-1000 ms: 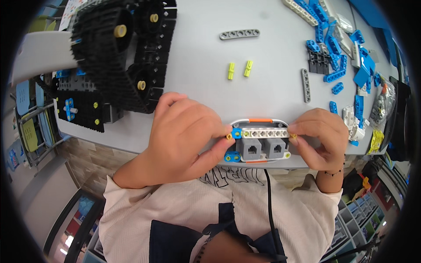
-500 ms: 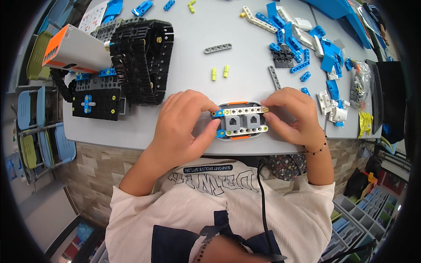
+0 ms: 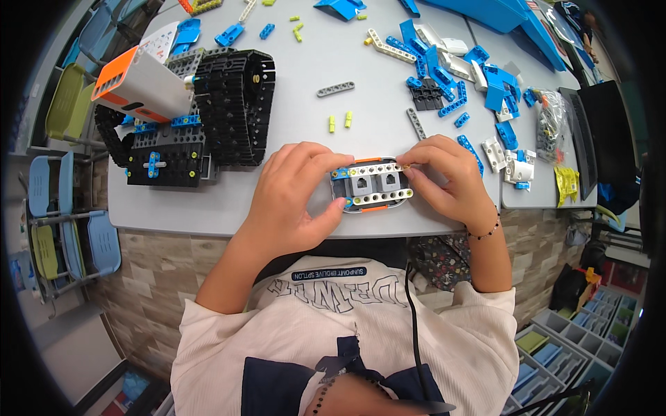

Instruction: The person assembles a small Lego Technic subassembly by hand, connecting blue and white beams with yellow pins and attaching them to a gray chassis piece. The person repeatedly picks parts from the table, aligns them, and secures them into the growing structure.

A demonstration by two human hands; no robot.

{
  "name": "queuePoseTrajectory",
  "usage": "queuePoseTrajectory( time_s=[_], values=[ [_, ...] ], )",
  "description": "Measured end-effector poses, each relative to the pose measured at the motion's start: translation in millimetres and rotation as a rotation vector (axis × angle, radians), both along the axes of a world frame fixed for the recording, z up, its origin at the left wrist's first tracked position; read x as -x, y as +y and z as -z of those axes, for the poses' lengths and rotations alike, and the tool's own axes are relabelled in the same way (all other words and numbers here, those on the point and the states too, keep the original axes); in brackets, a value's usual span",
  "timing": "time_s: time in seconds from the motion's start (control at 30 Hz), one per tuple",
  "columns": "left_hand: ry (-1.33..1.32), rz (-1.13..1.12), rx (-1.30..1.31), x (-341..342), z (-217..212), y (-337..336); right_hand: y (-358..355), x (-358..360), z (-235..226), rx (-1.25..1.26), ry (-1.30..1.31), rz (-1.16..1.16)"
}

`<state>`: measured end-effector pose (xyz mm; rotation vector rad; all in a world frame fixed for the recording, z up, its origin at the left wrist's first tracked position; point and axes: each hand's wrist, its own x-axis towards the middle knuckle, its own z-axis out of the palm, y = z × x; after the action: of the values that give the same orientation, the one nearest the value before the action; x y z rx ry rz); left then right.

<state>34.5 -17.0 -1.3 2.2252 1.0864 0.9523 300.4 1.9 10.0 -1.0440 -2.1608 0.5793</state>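
Observation:
An oblong grey-and-orange module (image 3: 375,182) lies near the front edge of the table. White perforated beams run along its two long sides, with two grey sockets between them. Blue connectors (image 3: 340,173) sit at the beams' left ends. My left hand (image 3: 295,197) is closed on that left end, index finger at the upper connector and thumb at the lower one. At the right end, my right hand (image 3: 447,184) pinches the module near the tip of the upper beam. A small tan piece shows by its fingertips, too small to name.
A black tracked model (image 3: 232,104) with a white-and-orange block (image 3: 142,87) stands at left. Two lime pegs (image 3: 340,122) and a grey beam (image 3: 336,89) lie beyond the module. Blue and white parts (image 3: 444,69) are heaped at right, near a clear bag (image 3: 551,128) and yellow packet (image 3: 567,186).
My left thumb has slid down from the upper to the lower side of the module's left end. The whole view has shifted slightly; both hands stay at the module.

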Motion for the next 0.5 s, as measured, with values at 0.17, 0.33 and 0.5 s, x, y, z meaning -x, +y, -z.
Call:
queuePoseTrajectory(
  time_s=[0.17, 0.33, 0.5],
  values=[
    [0.06, 0.044, -0.003, 2.0, -3.0, 1.1, -1.7, -0.9, 1.8, 0.073, 0.028, 0.005],
    [-0.07, -0.004, -0.036, 0.2, -1.0, -4.1, -5.1, 1.4, 0.0, 0.001, 0.063, 0.048],
    [-0.027, -0.031, -0.113, 7.9, -0.2, -23.5, -23.5, -7.2, -7.6, -0.124, -0.007, 0.003]
  ],
)
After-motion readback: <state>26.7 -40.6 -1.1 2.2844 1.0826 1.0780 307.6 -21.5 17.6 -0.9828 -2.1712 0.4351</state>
